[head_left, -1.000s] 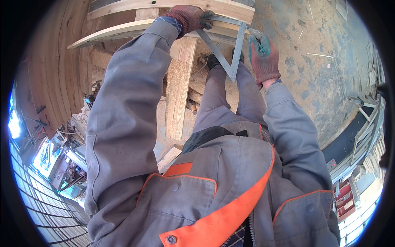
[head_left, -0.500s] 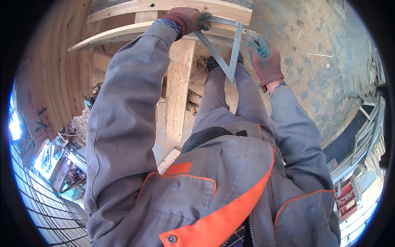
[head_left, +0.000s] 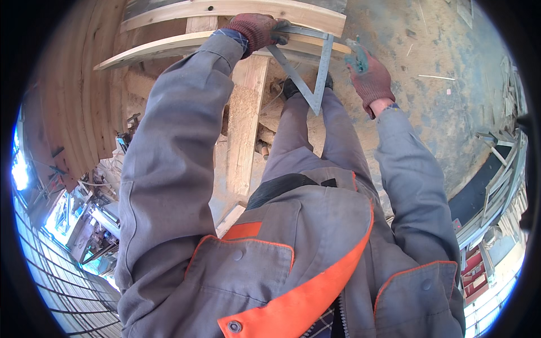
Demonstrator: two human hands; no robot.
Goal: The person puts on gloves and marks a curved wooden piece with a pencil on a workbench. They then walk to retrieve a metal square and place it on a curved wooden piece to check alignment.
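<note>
My left hand [head_left: 256, 31], in a dark red work glove with darkened fingertips, grips the upper edge of a grey metal triangle square [head_left: 322, 76]. The square overlaps the right part of a long wooden board [head_left: 152, 49], and its pointed corner hangs down over my legs. To the right of the square, apart from it and the board, my right hand [head_left: 369, 73] is raised in a red glove with a teal palm side. Its fingers are drawn together; whatever they hold, if anything, is too small to make out.
A second plank [head_left: 270, 8] lies beyond the board. Below them runs a sawdust-covered timber [head_left: 245, 124]. Brown wooden panels [head_left: 84, 96] stand at left, above cluttered tools [head_left: 93, 225]. Stacked strips [head_left: 501, 180] line the right side of the dusty floor [head_left: 422, 112].
My right hand has moved right, away from the square and the board end, and turned slightly. My left hand and the square have stayed nearly in place.
</note>
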